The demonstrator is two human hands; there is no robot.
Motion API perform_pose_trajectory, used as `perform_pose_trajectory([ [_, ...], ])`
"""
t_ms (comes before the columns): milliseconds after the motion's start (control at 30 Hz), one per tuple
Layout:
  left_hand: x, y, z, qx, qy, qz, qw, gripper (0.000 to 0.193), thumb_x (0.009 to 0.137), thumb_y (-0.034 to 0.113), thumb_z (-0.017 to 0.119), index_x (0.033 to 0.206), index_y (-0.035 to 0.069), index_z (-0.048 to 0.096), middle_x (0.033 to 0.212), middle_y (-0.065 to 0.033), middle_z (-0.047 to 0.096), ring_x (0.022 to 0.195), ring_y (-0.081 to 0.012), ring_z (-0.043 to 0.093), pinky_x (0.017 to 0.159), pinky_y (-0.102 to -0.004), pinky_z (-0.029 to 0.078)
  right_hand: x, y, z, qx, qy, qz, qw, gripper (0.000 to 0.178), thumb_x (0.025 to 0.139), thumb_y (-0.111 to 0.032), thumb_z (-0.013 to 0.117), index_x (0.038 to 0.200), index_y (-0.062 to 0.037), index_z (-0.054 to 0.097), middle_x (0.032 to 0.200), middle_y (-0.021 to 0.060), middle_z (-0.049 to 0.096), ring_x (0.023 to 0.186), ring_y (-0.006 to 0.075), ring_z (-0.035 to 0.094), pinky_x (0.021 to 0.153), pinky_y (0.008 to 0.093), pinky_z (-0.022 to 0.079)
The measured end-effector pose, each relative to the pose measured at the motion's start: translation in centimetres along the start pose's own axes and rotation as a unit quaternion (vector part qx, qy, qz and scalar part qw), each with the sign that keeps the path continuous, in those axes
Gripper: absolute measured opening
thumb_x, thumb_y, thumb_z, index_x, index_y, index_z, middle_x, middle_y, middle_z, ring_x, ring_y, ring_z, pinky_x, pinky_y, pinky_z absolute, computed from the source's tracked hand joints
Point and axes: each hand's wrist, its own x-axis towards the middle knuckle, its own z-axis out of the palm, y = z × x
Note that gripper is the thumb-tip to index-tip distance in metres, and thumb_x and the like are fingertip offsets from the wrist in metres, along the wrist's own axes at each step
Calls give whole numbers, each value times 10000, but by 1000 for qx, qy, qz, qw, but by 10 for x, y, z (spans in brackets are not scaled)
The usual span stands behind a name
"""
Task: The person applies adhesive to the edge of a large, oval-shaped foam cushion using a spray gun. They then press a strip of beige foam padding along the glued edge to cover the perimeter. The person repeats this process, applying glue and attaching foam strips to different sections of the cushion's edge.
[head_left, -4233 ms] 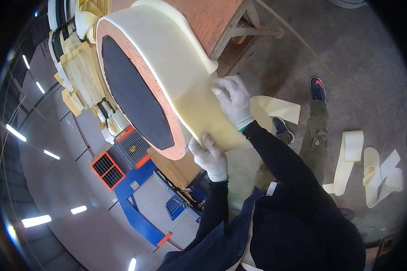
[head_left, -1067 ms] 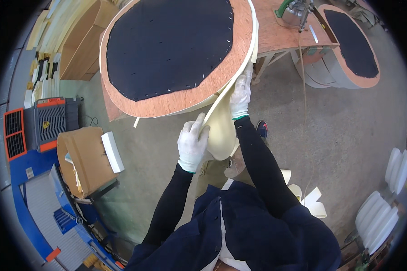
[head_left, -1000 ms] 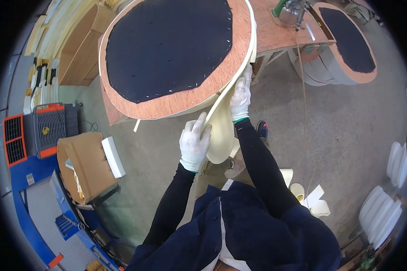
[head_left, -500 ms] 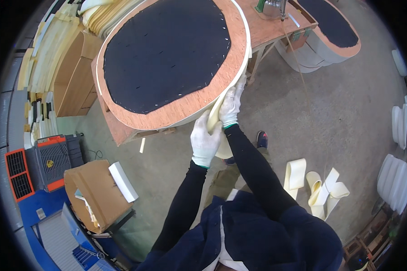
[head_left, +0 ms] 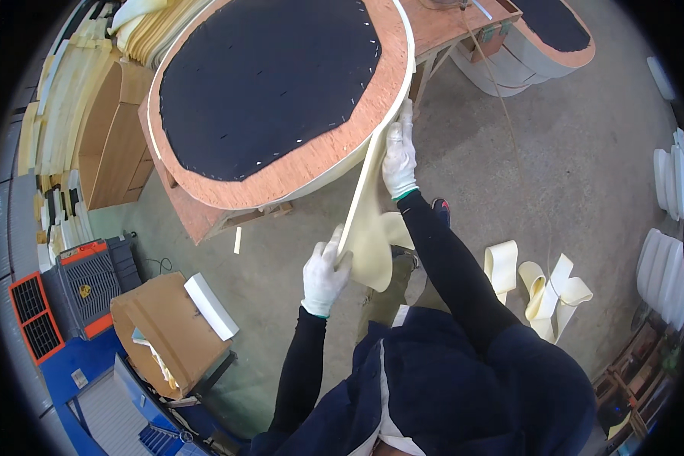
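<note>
A large oval upholstery base [head_left: 311,156] lies on a wooden workbench, its top a plywood ring around stapled black fabric [head_left: 266,83]. A cream foam strip [head_left: 372,239] runs along its side and comes away at the near right edge, hanging in a loose curl. My left hand [head_left: 327,277], in a white glove, pinches the upper edge of that loose length, away from the base. My gloved right hand [head_left: 400,161] lies along the base's side where the foam leaves it, fingers stretched out and pressing. Its palm side is hidden.
Looped foam offcuts [head_left: 543,292] lie on the floor at right. A cardboard box [head_left: 171,334] and an orange-and-grey machine [head_left: 95,285] stand at left. Stacked foam sheets [head_left: 68,106] fill the far left. Another fabric-topped base [head_left: 551,30] sits at the far right; a thin hose [head_left: 501,91] hangs nearby.
My left hand has drawn the foam strip down and left, away from the base, stretching its edge straight. My right hand has shifted slightly along the side, and the hands are farther apart.
</note>
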Motion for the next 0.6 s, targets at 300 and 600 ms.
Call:
perform_pose_trajectory([
  [300, 12, -15, -35, 62, 91, 52, 993, 538, 843, 90, 762, 1360, 191, 649, 956, -103, 655, 773, -275, 674, 661, -389, 561, -26, -5, 24, -26, 53, -31, 998, 699, 1101, -461, 308, 1621, -11, 179, 1683, 276, 97, 1571, 404, 89, 1276, 438, 118],
  [600, 25, -37, -47, 49, 124, 70, 989, 506, 848, 88, 779, 1336, 161, 666, 973, -112, 660, 833, -278, 675, 730, -378, 558, -26, -13, 42, -19, 104, 6, 994, 685, 1101, -455, 311, 1623, -28, 193, 1677, 274, 128, 1569, 395, 115, 1274, 444, 125],
])
